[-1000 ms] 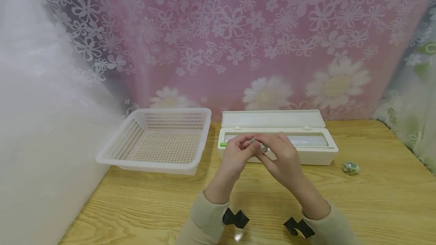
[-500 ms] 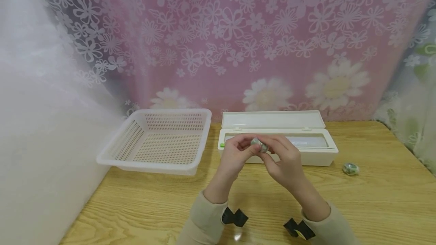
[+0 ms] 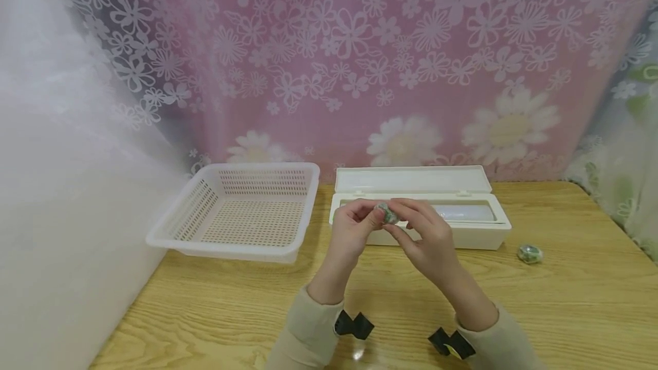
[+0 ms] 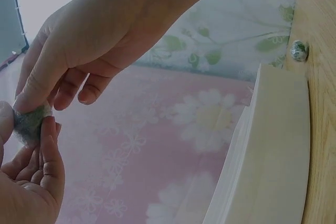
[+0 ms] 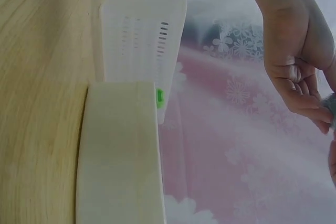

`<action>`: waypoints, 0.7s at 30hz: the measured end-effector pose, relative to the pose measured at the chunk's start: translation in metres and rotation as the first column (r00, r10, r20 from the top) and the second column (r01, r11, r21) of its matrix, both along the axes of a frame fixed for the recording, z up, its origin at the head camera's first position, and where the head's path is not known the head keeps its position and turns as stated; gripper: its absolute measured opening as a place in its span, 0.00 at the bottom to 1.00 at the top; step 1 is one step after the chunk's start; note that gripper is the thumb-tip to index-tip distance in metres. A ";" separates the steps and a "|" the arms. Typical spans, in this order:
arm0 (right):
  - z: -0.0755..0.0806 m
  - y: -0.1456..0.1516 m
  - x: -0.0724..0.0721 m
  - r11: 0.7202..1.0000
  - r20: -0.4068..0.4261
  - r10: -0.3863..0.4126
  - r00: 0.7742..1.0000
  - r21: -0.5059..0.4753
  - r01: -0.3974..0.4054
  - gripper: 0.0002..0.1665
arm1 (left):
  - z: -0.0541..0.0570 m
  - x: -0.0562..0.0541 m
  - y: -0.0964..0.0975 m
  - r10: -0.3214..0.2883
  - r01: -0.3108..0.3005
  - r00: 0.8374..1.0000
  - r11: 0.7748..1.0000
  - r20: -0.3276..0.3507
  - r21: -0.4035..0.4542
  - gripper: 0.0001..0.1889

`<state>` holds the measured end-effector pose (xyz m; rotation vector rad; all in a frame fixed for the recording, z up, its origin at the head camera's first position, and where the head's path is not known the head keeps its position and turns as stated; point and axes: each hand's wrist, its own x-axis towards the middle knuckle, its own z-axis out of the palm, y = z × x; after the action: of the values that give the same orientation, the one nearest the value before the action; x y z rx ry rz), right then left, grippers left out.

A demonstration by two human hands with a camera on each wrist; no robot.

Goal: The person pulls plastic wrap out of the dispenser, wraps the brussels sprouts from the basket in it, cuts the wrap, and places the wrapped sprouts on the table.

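A small green-and-white lump in clear plastic wrap (image 3: 388, 214) is held up between both hands, overlapping the white box in the head view. My left hand (image 3: 349, 237) pinches it between thumb and curled fingers. From the other side, my right hand (image 3: 428, 238) has its thumb and forefinger at the lump's right edge. In the left wrist view the wrapped lump (image 4: 29, 124) shows dark green through wrinkled film, fingertips around it. Only a sliver of it appears at the right wrist view's edge. A second wrapped lump (image 3: 529, 254) lies on the table to the right.
Behind the hands stands a long white cling film box (image 3: 447, 237), its lid (image 3: 411, 180) raised and a film roll (image 3: 465, 213) inside. Its green slider (image 5: 160, 98) shows in the right wrist view. A white perforated basket (image 3: 231, 251) sits left on the wooden table (image 3: 221, 313).
The wrapped lump has turned in the fingers and shifted slightly left and up; more of it shows now. The right thumb has also moved a little left. Box, basket and second lump have stayed put.
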<state>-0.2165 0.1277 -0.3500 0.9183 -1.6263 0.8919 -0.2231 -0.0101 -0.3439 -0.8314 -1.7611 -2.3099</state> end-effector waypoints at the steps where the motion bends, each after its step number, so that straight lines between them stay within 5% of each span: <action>1: -0.001 0.000 -0.001 1.000 -0.019 -0.005 1.000 -0.009 0.005 0.21 | -0.001 -0.001 0.000 0.001 -0.001 1.000 1.000 0.009 -0.004 0.36; 8: -0.005 0.001 -0.003 0.993 -0.054 -0.043 0.998 -0.114 0.037 0.24 | -0.001 0.000 -0.004 -0.048 0.043 0.998 0.991 -0.037 -0.125 0.34; 14: -0.006 0.000 -0.002 0.991 -0.035 -0.041 0.999 -0.127 0.036 0.26 | 0.000 0.003 -0.004 0.002 -0.025 0.989 0.988 -0.148 -0.155 0.33; 21: -0.004 0.001 -0.001 0.981 0.071 0.014 0.997 -0.195 0.001 0.28 | 0.002 0.005 -0.005 -0.049 0.032 0.993 0.987 -0.108 -0.158 0.24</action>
<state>-0.2172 0.1291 -0.3543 0.7635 -1.5654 1.0787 -0.2185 -0.0151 -0.3414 -1.0099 -1.9119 -2.1239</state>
